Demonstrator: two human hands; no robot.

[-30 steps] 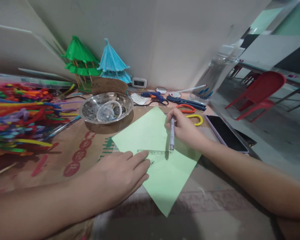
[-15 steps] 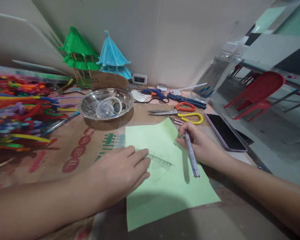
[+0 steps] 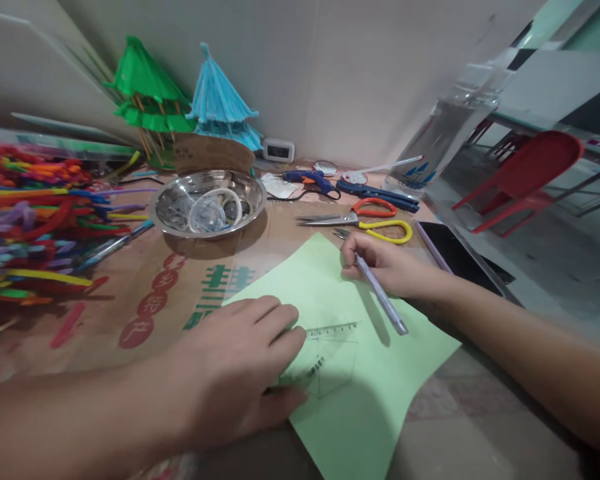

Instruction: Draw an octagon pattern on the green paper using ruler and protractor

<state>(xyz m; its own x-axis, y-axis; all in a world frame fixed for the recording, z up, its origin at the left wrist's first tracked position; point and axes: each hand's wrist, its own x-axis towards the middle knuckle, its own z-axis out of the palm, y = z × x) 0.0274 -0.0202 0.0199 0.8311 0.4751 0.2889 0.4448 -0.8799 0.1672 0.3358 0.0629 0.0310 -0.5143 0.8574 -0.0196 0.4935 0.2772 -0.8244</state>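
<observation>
A light green sheet of paper [image 3: 350, 427] lies turned on the table, with faint pencil-like lines drawn on it. My left hand [image 3: 253, 360] is over its left part, thumb and fingers closed on a clear set square [image 3: 330, 333]. A ruled edge and dark lettering show on the set square; the rest is under my fingers. Between the fingers of my right hand [image 3: 375, 263] is a lilac pen [image 3: 385, 300], its back end pointing down toward me. That hand rests near the paper's upper right, and its writing tip is hidden.
Scissors [image 3: 350, 220] with red and yellow handles lie behind my right hand, a phone [image 3: 455, 257] to its right. Further back are a steel bowl [image 3: 160, 220], a glue gun [image 3: 307, 179] and a water bottle [image 3: 430, 147]. Pipe cleaners [image 3: 40, 220] pile up at the left.
The paper has rotated, its far corner now pointing away from me. The set square's ruled edge has swung to slope upward to the right. My right hand has shifted slightly left with the pen.
</observation>
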